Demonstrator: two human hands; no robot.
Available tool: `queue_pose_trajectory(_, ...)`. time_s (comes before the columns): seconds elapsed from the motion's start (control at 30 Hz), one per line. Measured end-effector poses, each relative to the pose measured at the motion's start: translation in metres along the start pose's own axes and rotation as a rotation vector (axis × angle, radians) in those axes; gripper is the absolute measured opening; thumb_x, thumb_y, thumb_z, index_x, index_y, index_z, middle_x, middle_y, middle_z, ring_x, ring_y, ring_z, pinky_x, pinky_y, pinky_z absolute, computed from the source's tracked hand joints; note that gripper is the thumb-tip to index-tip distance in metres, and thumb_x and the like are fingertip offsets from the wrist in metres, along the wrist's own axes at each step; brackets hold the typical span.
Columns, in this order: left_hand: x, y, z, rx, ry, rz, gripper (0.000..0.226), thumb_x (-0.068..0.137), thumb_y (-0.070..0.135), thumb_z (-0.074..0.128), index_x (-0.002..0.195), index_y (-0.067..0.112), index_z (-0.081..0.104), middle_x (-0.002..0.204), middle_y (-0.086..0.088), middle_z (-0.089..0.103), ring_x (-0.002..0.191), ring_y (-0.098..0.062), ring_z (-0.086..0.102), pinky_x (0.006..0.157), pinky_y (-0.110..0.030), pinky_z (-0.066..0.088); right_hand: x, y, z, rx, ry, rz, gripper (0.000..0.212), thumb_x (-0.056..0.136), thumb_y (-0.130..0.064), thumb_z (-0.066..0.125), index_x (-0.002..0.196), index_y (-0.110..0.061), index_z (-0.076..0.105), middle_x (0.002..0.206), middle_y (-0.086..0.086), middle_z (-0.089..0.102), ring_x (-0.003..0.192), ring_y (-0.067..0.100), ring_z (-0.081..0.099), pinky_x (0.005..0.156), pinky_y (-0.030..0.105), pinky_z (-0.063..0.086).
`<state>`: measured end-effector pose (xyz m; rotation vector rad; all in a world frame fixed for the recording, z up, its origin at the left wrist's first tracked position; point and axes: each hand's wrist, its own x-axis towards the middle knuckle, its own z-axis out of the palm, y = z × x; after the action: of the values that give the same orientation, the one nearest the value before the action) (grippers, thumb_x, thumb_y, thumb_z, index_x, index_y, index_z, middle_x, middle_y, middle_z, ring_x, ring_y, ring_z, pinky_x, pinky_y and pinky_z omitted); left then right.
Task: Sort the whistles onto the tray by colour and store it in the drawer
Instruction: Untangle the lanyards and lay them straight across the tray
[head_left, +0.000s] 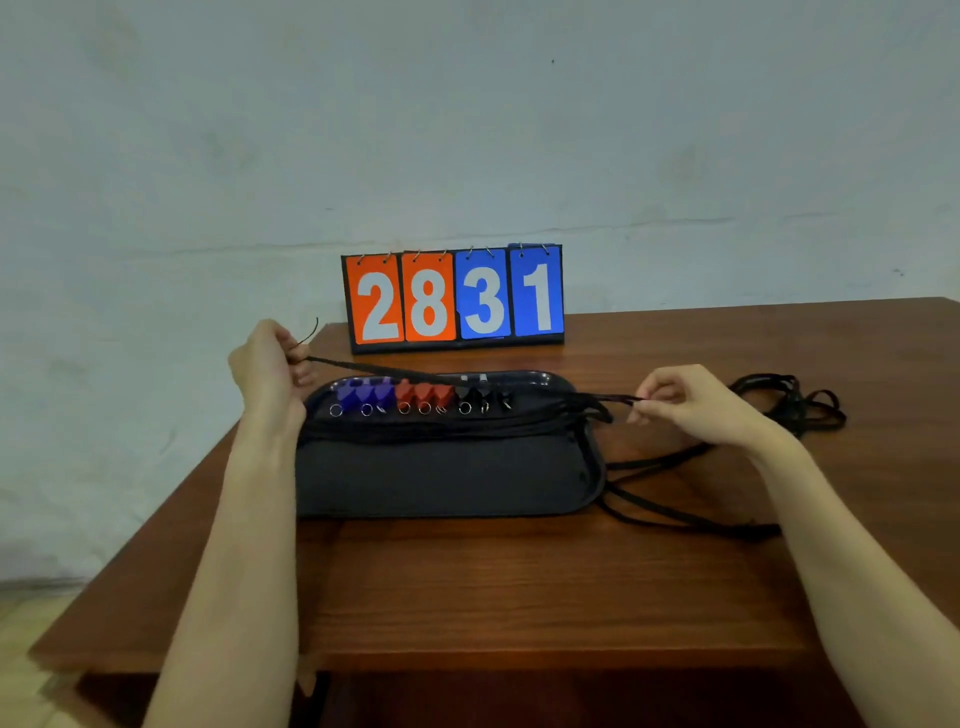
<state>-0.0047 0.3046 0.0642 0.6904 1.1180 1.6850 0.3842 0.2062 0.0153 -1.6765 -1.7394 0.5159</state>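
Note:
A dark tray lies on the wooden table. Along its far edge the whistles stand in a row by colour: blue whistles at the left, red whistles in the middle, black whistles at the right, each with a metal ring. Black lanyard cords lie across the tray. My left hand pinches one end of a black cord above the tray's left end. My right hand pinches the same cord's other end past the tray's right end, so it is stretched over the whistles.
A flip scoreboard reading 28 and 31 stands behind the tray. A heap of black cords lies at the right, and more cords trail over the table by the tray's right side. The table's left edge runs close to my left arm.

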Motion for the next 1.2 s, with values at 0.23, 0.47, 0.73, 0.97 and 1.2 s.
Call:
queue_pose_trajectory(0.23,0.024,-0.003,-0.028,0.322,0.044,-0.043,0.010,0.091,-0.006,0.046,0.088,-0.004,0.055,0.083,-0.014,0.064,0.057,-0.010,0.055,0.044,-0.015,0.042,0.001,-0.007,0.017,0.142,0.071,-0.069,0.007,0.081,-0.010,0.073,0.081,-0.016,0.074,0.065,-0.002,0.074,0.062,0.005,0.067,0.064,0.015,0.054)
queue_pose_trajectory(0.47,0.039,-0.009,-0.040,0.983,0.122,0.029,0.023,0.081,0.021,0.075,0.070,0.006,0.061,0.072,-0.009,0.069,0.068,-0.022,0.062,0.060,-0.029,0.044,0.007,-0.005,0.027,0.154,0.195,-0.034,0.006,0.085,-0.012,0.069,0.087,-0.016,0.073,0.073,0.001,0.072,0.059,-0.006,0.062,0.058,0.008,0.048)
queue_pose_trajectory(0.73,0.026,-0.016,-0.039,1.179,0.225,0.208,0.025,0.073,0.006,0.080,0.091,-0.004,0.065,0.090,-0.022,0.066,0.083,-0.038,0.063,0.057,-0.032,0.043,0.005,-0.013,0.037,0.197,0.231,-0.083,0.004,0.080,-0.013,0.074,0.080,-0.012,0.070,0.073,0.003,0.071,0.069,0.014,0.065,0.072,0.025,0.053)
queue_pose_trajectory(0.97,0.020,-0.019,-0.033,1.260,0.196,0.215,0.029,0.074,0.009,0.081,0.094,-0.002,0.063,0.095,-0.022,0.065,0.086,-0.038,0.064,0.064,-0.034,0.045,0.007,-0.011,0.044,0.131,0.280,-0.090,0.005,0.080,-0.016,0.075,0.081,-0.012,0.071,0.076,0.002,0.070,0.073,0.019,0.064,0.072,0.030,0.054)
queue_pose_trajectory(1.2,0.024,-0.025,-0.031,1.319,0.190,0.228,0.030,0.072,0.010,0.082,0.094,-0.002,0.064,0.089,-0.021,0.065,0.084,-0.037,0.065,0.061,-0.033,0.046,0.007,-0.015,0.046,0.103,0.254,-0.081,0.004,0.080,-0.014,0.075,0.080,-0.014,0.071,0.078,0.003,0.069,0.074,0.017,0.062,0.072,0.028,0.053)
